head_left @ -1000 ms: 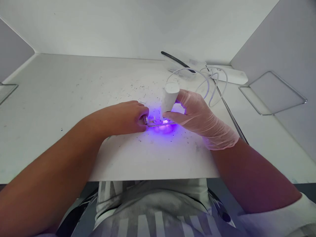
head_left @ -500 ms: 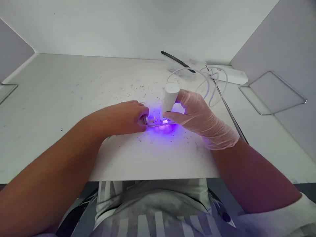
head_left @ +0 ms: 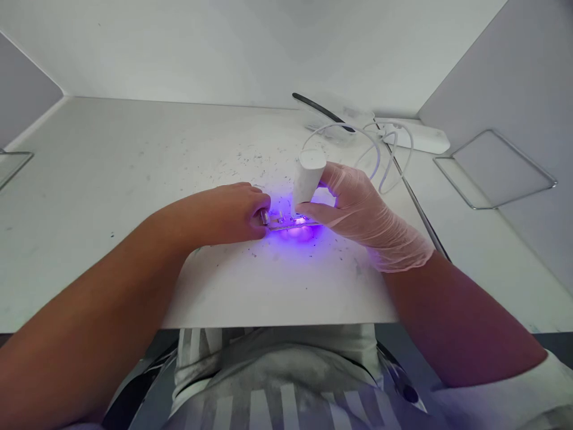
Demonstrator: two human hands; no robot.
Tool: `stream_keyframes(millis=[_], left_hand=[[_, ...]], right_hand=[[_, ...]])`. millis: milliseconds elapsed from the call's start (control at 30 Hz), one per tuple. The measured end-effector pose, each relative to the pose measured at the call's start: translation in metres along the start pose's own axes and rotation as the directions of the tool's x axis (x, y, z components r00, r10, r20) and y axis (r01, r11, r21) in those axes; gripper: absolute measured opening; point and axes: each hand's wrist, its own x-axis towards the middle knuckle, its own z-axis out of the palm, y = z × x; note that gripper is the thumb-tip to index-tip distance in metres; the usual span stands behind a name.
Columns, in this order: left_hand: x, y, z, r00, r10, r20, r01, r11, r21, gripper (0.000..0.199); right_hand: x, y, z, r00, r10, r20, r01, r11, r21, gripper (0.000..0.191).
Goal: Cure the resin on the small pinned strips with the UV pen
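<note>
My bare left hand (head_left: 237,213) is closed on the left end of a thin, narrow strip (head_left: 281,226) with small clear pieces on it. What exactly the strip is cannot be made out. In my right hand (head_left: 358,206), which wears a thin translucent glove, is a white hand-held UV lamp (head_left: 310,176), its lower end over the right part of the strip. Violet light glows beneath the lamp and spreads over the tabletop. The glove and lamp partly hide the strip's right end.
Small dark specks are scattered on the white table (head_left: 111,173). A black curved bar (head_left: 322,111) lies by clear plastic at the back. A white cable (head_left: 378,158) loops near a long white device (head_left: 418,137). Metal wire frames (head_left: 495,169) stand at both sides.
</note>
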Motion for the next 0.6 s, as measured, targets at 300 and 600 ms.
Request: stream_keyframes(millis=[300,600], left_hand=[[0.0000,-0.0011,0.0011,1.000,0.005,0.001,-0.005,1.000,-0.007,0.021],[0.0004,-0.0010,0.0009,1.000,0.003,0.006,-0.003,1.000,-0.008,0.023]], right_hand=[[0.0000,-0.0014,-0.0002,1.000,0.015,0.009,-0.015,1.000,0.004,0.012],[0.0000,-0.0010,-0.0006,1.000,0.016,0.004,-0.016,1.000,-0.006,0.011]])
